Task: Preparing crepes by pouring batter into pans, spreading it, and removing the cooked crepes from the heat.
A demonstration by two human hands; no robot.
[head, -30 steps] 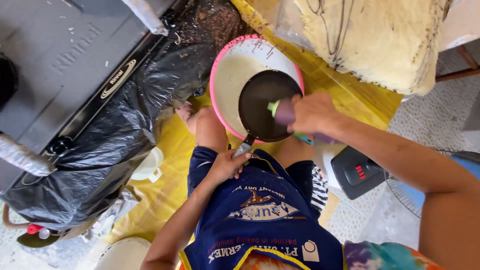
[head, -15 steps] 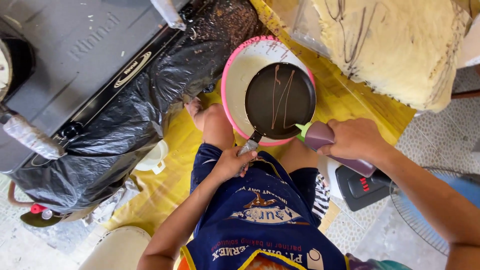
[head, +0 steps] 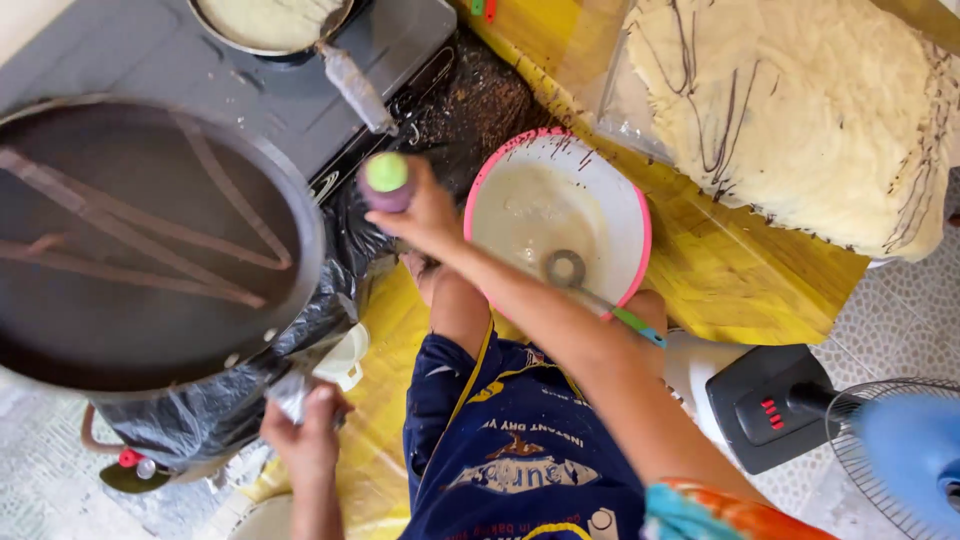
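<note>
Floor-level cooking spot, yellow mat (head: pixel 745 285): right hand (head: pixel 425 215) wrapped around upright squeeze bottle (head: pixel 386 180), just right of dark pan (head: pixel 150 245) whose handle (head: pixel 292 392) the left hand (head: pixel 305 435) clasps.

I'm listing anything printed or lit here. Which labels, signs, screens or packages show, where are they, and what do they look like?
Printed apron: over the person's lap, dark blue with white and yellow printing.
Fan control panel: lower right on the floor, black box with small red lights.
Plastic bag: upper right, clear, holding pale sheets with dark streaks.
</note>
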